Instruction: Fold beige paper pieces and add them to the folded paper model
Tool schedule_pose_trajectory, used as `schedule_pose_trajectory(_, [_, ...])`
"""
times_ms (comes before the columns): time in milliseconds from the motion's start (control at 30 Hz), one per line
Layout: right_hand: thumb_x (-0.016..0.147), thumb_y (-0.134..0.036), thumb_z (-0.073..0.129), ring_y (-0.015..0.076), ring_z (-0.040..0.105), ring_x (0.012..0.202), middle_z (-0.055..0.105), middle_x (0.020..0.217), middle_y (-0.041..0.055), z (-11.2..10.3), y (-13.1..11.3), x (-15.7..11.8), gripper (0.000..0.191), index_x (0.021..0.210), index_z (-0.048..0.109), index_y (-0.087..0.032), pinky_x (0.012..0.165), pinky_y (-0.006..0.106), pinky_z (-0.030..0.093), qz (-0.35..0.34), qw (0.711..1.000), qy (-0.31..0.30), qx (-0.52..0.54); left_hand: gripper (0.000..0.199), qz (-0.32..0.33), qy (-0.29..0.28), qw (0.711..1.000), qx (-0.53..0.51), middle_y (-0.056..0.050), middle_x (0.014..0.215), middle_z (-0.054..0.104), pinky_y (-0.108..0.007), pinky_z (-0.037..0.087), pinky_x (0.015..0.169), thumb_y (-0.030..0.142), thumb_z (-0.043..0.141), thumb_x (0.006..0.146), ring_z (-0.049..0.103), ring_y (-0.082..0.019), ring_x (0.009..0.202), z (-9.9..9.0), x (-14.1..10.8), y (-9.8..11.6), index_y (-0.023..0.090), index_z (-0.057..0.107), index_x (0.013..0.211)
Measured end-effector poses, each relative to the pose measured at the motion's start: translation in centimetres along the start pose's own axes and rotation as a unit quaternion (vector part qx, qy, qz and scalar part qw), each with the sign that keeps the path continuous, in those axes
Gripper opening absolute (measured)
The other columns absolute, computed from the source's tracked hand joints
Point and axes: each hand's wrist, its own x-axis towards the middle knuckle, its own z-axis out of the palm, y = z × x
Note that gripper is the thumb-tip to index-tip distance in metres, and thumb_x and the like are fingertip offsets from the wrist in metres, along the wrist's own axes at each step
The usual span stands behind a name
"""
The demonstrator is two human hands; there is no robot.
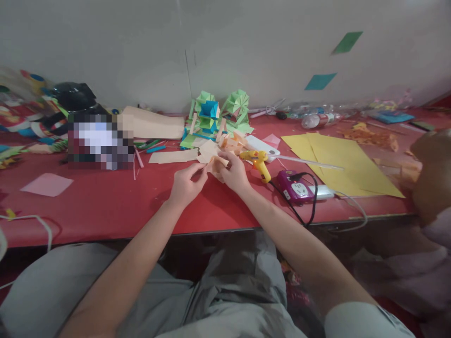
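Over the red table (116,206), my left hand (188,184) and my right hand (232,174) meet on a small folded piece of peach paper (217,168). My left fingertips pinch its left edge, while my right thumb and fingers grip its upper right side. Just behind it lie flat peach paper strips (173,156) and a heap of folded peach paper pieces (234,140). Close to the right hand, a yellow glue gun (260,164) rests with a clear glue stick (306,162) poking out its back. Green and blue folded-paper models (209,112) stand against the wall.
A purple power strip (295,187) with a black cord sits near the table's front edge. Yellow paper sheets (345,164) spread at the right, with plastic bottles (319,119) behind. A pink paper square (47,184) lies left. Another person's arm (431,173) is at far right.
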Motion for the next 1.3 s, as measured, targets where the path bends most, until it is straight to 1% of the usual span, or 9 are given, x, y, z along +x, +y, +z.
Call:
schedule_pose_trajectory(167, [0.070, -0.018, 0.053, 0.0257, 0.067, 0.102, 0.072, 0.104, 0.0089, -0.4, -0.4, -0.1, 0.031, 0.097, 0.068, -0.017, 0.093, 0.043, 0.054, -0.022, 1.000, -0.016, -0.010, 0.015, 0.051, -0.012, 0.997, 0.063, -0.005, 0.088, 0.077, -0.023, 0.055, 0.074, 0.022, 0.057, 0.090, 0.073, -0.015, 0.075, 0.0, -0.1, 0.3, 0.018, 0.070, 0.096])
schedule_pose_trajectory(300, [0.068, -0.020, 0.056, 0.0252, 0.068, 0.099, 0.072, 0.100, 0.0096, -0.4, -0.5, -0.1, 0.029, 0.094, 0.067, -0.016, 0.089, 0.039, 0.055, 0.002, 1.000, -0.024, 0.014, 0.017, 0.105, -0.017, 0.990, 0.093, -0.007, 0.090, 0.078, -0.024, 0.056, 0.075, 0.019, 0.055, 0.090, 0.074, -0.017, 0.078, 0.0, -0.1, 0.6, 0.017, 0.071, 0.096])
schedule_pose_trajectory(500, [0.066, -0.023, 0.056, 0.0228, 0.068, 0.092, 0.069, 0.089, 0.0064, -0.3, -0.4, 0.0, 0.023, 0.087, 0.063, -0.017, 0.081, 0.035, 0.055, 0.024, 0.999, -0.018, 0.040, 0.020, 0.103, -0.023, 0.988, 0.112, -0.007, 0.095, 0.078, -0.025, 0.057, 0.075, 0.019, 0.053, 0.091, 0.075, -0.018, 0.081, 0.2, -0.2, 0.4, 0.017, 0.070, 0.101])
schedule_pose_trajectory(667, [0.059, -0.019, 0.053, 0.0211, 0.064, 0.086, 0.066, 0.084, 0.0034, -0.4, -0.3, 0.0, 0.028, 0.085, 0.062, -0.018, 0.078, 0.034, 0.053, 0.034, 0.999, -0.005, 0.024, 0.020, 0.106, -0.018, 0.987, 0.120, -0.007, 0.095, 0.078, -0.025, 0.057, 0.073, 0.017, 0.053, 0.091, 0.075, -0.018, 0.079, 0.1, -0.2, 0.3, 0.016, 0.070, 0.102])
schedule_pose_trajectory(867, [0.054, -0.017, 0.050, 0.0183, 0.061, 0.073, 0.062, 0.078, 0.0006, -0.3, 0.2, 0.1, 0.031, 0.084, 0.060, -0.019, 0.060, 0.027, 0.048, 0.052, 0.998, -0.007, 0.032, 0.023, 0.117, -0.010, 0.989, 0.088, -0.008, 0.103, 0.077, -0.028, 0.058, 0.083, 0.014, 0.054, 0.090, 0.075, -0.020, 0.091, 0.0, 0.0, 0.3, 0.017, 0.071, 0.104])
schedule_pose_trajectory(967, [0.059, -0.019, 0.054, 0.0156, 0.057, 0.059, 0.061, 0.067, -0.0016, -0.1, -0.1, 0.1, 0.025, 0.084, 0.056, -0.020, 0.050, 0.025, 0.044, 0.078, 0.995, -0.022, 0.052, 0.021, 0.068, -0.001, 0.995, 0.075, -0.007, 0.100, 0.078, -0.028, 0.058, 0.082, 0.017, 0.055, 0.089, 0.075, -0.019, 0.088, 0.0, 0.0, 0.3, 0.018, 0.072, 0.101])
schedule_pose_trajectory(1100, [0.073, -0.032, 0.061, 0.0125, 0.053, 0.047, 0.059, 0.061, -0.0037, 0.0, -0.9, -0.1, 0.025, 0.092, 0.050, -0.021, 0.044, 0.024, 0.041, 0.108, 0.990, -0.053, 0.080, 0.018, -0.066, 0.027, 0.997, 0.008, -0.007, 0.093, 0.078, -0.027, 0.059, 0.078, 0.023, 0.059, 0.087, 0.074, -0.019, 0.082, 0.1, 0.2, -0.1, 0.017, 0.072, 0.097])
schedule_pose_trajectory(1200, [0.074, -0.043, 0.070, 0.0128, 0.058, 0.060, 0.065, 0.082, 0.0024, -0.1, -1.3, -0.3, 0.042, 0.103, 0.051, -0.020, 0.052, 0.025, 0.048, 0.036, 0.997, -0.031, 0.067, 0.023, -0.170, 0.059, 0.981, -0.066, -0.009, 0.094, 0.077, -0.029, 0.060, 0.078, 0.025, 0.062, 0.083, 0.074, -0.021, 0.086, 0.0, 0.6, -0.7, 0.015, 0.071, 0.102])
schedule_pose_trajectory(1300, [0.073, -0.045, 0.074, 0.0172, 0.061, 0.083, 0.061, 0.115, 0.0108, -0.3, -1.4, -0.5, 0.058, 0.120, 0.049, -0.022, 0.062, 0.029, 0.053, -0.086, 0.996, -0.022, 0.030, 0.031, -0.244, 0.077, 0.960, -0.113, -0.005, 0.077, 0.075, -0.028, 0.059, 0.068, 0.021, 0.062, 0.079, 0.072, -0.019, 0.071, -0.2, 1.0, -1.4, 0.015, 0.067, 0.109])
